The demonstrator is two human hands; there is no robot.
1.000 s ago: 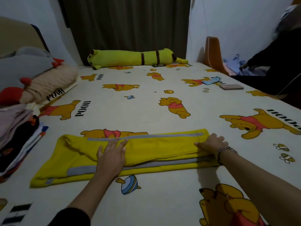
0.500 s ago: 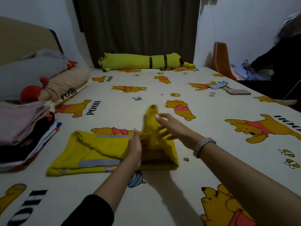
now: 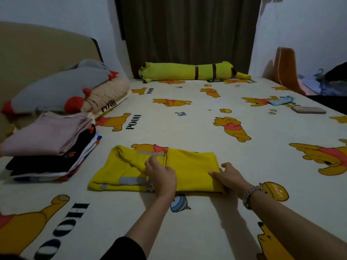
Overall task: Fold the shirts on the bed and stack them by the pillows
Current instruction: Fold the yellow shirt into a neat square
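Observation:
A yellow shirt (image 3: 193, 166) with grey reflective strips lies folded in front of me on the bed (image 3: 187, 117), its right part laid over the middle. My left hand (image 3: 161, 177) rests on the shirt's centre, fingers pointing up along the fold edge. My right hand (image 3: 230, 176) grips the shirt's right edge, thumb on top. A stack of folded shirts (image 3: 47, 147), pink on top and black below, sits at the left beside the pillows (image 3: 62, 91).
A long yellow plush bolster (image 3: 189, 72) lies along the far edge by the dark curtain. A phone (image 3: 308, 110) and a blue cloth (image 3: 280, 100) lie at the right. An orange chair back (image 3: 285, 66) and a seated person are beyond the right edge.
The long yellow strip has been folded in half: my right hand carried the right end over to the left and laid it down, then returned to the new right edge.

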